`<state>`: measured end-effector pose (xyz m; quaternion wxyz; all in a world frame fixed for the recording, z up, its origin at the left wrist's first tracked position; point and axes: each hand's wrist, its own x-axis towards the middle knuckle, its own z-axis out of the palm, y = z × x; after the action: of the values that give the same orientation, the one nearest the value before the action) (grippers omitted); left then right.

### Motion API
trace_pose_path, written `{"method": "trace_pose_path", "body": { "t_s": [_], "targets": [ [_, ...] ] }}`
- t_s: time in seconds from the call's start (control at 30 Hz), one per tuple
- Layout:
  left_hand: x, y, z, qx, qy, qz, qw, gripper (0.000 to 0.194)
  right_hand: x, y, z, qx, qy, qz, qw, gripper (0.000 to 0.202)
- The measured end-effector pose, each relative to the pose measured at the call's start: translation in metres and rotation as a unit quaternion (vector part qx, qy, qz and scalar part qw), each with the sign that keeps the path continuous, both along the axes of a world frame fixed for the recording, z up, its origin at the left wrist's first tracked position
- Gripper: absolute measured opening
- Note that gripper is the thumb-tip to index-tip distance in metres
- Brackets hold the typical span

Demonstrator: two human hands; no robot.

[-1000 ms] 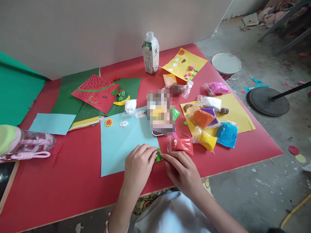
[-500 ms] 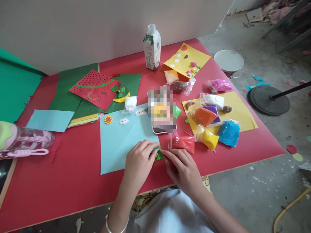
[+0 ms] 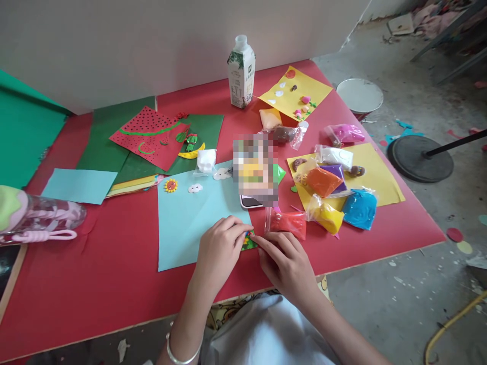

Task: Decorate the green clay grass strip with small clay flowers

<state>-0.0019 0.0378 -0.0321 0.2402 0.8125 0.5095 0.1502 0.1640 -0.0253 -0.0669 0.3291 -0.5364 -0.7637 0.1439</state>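
Note:
A small green clay patch [image 3: 250, 245] with yellow, red and blue bits lies at the near right corner of a light blue sheet [image 3: 182, 228]. My left hand [image 3: 224, 241] is closed over its left side, thumb and fingers pressed on the clay and partly hiding it. From the right, my right hand [image 3: 287, 261] reaches in, its index fingertip touching the red bit; the other fingers are bent and apart, partly out of sight. On the blue sheet are a clay sun [image 3: 171, 185] and a white cloud [image 3: 195, 188]. A phone [image 3: 251, 201] with a blurred screen stands beyond.
Bags of clay, among them red [image 3: 287, 223], yellow [image 3: 329, 216] and blue [image 3: 359, 209], lie right of my hands. A carton [image 3: 242, 76] stands at the back. Left are a watermelon-patterned red sheet [image 3: 152, 137] and a clear bottle [image 3: 49, 215]. The table's front edge is close.
My left fingers have shifted slightly on the clay, with the thumb less visible. My right index finger stays at the red bit. The view has moved a little.

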Motion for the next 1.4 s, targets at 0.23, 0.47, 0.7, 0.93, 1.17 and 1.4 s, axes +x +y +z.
{"method": "trace_pose_path", "body": {
  "t_s": [0.23,0.47,0.7,0.93,1.17,1.4],
  "targets": [
    [-0.0022,-0.0008,-0.0015,0.023,0.012,-0.001,1.000,0.022,0.0001,0.0005,-0.0006,0.007,0.000,-0.005,1.000,0.035],
    [-0.0013,-0.0010,-0.0037,0.028,-0.009,0.022,0.999,0.013,-0.0003,0.0002,-0.0002,0.007,0.001,-0.005,1.000,0.034],
    [-0.0036,-0.0054,-0.0048,0.046,-0.020,0.036,0.998,0.011,-0.0009,0.0005,0.0002,0.010,0.005,-0.009,1.000,0.035],
    [-0.0057,-0.0083,-0.0069,0.033,-0.034,0.037,0.998,0.012,-0.0014,0.0007,0.0013,0.006,0.001,-0.016,1.000,0.040],
    [-0.0048,-0.0065,-0.0087,0.014,-0.050,0.053,0.997,0.011,-0.0019,0.0007,0.0010,0.009,0.001,-0.013,1.000,0.038],
    [-0.0064,-0.0067,-0.0042,0.010,-0.045,0.041,0.998,0.015,-0.0018,0.0011,0.0015,0.012,-0.002,-0.012,1.000,0.036]
  ]
}}
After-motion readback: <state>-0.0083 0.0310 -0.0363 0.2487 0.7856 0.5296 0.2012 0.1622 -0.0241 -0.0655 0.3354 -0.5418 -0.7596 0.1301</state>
